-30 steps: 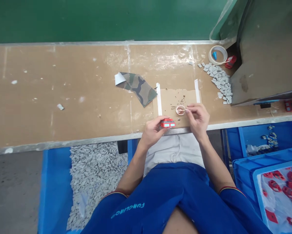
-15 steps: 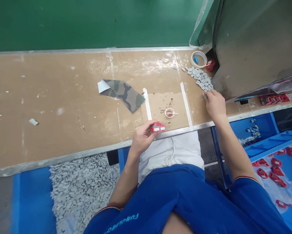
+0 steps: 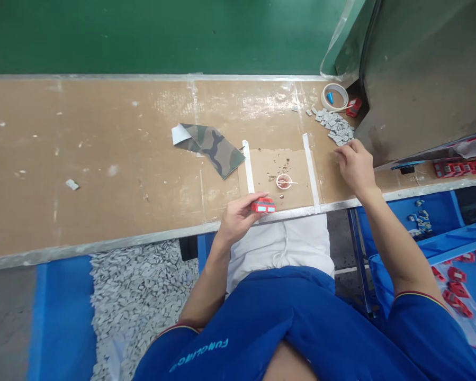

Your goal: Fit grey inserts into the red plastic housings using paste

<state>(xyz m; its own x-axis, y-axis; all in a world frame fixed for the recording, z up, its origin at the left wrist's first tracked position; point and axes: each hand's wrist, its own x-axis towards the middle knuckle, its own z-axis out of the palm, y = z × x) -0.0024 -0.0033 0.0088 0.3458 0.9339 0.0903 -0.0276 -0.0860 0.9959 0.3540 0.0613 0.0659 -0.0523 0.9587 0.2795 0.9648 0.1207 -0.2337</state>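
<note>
Red block is sitting in my left hand, fingers closed around it, right at the front edge of the tabletop, with two pale patches facing up. My right hand is curled over toward the back right, just beside a heap of grey pieces, and I can't tell if it's pinching anything. Between the hands there's a little cup with a thin stick in it, on a brown cardboard sheet held by white strips. Tip: pinch the block by its red sides, keep fingers off those patches, and hold it steady over the cardboard.
</note>
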